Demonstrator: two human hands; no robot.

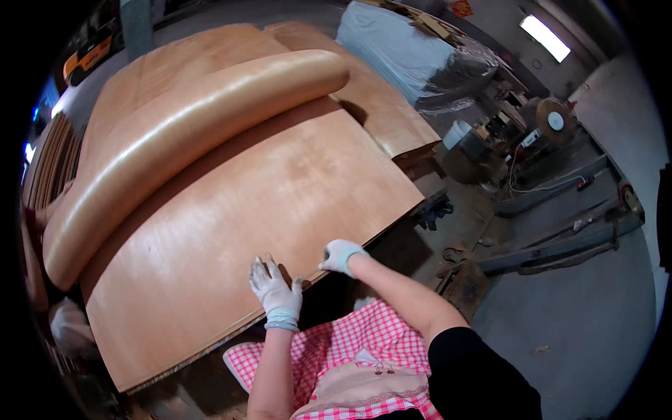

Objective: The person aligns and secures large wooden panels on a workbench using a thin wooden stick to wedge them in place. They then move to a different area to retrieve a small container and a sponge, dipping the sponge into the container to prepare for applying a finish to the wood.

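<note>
A stack of large, thin light-brown wood veneer sheets point(231, 224) lies in front of me. Across its far part, a veneer sheet is bent over into a long, smooth curl point(203, 115). My left hand point(276, 288), in a white glove with a pale cuff, rests on the top sheet by the near edge, its fingers spread. To the right, my right hand point(342, 257), gloved the same way, has its fingers closed at the sheet's near edge; the fingertips are partly hidden. At the far left, another person's arm point(36, 231) is by the end of the curl.
Another veneer stack point(378, 105) stands behind, with a plastic-wrapped pile point(392, 49) beyond it. To the right are a white bucket point(456, 134), a machine with a round reel point(555, 122) and a metal floor frame point(553, 248). An orange vehicle point(87, 59) stands far left.
</note>
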